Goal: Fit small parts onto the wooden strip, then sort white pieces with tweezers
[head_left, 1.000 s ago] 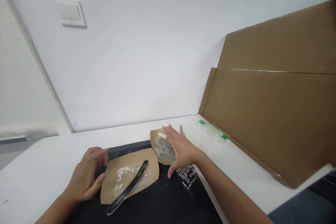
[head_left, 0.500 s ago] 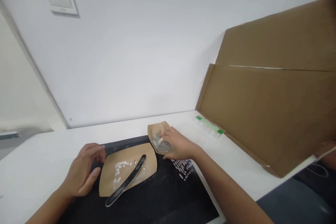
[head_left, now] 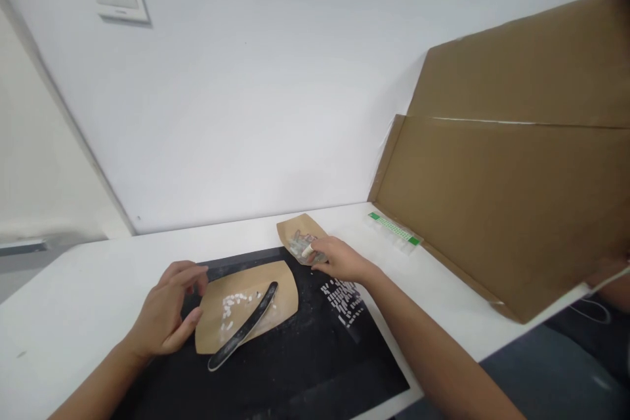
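Note:
My left hand [head_left: 170,308] hovers at the left edge of a larger brown paper tray [head_left: 209,315], thumb and fingers apart, with nothing in it. Small white nail-like pieces [head_left: 229,308] lie in that tray. A curved black nail file [head_left: 243,328] rests slantwise across it, its lower end over the black mat. My right hand [head_left: 339,258] reaches to the near right side of a smaller brown paper tray [head_left: 293,226], fingers bent together. A small white piece [head_left: 308,251] shows at its fingertips; whether it is gripped is unclear. Clear, shard-like pieces [head_left: 298,244] fill part of this tray.
Rows of small white pieces [head_left: 342,302] lie on the black mat [head_left: 295,377]. On the white table [head_left: 241,230] a clear plastic case with a green label [head_left: 394,230] sits beside a large opened cardboard box [head_left: 492,210]. Part of another person's hand [head_left: 613,282] shows at far right.
The smaller tray has shifted slightly away from the larger one, toward the wall. My right hand has drawn back a little to its right side. My left hand stays in much the same pose.

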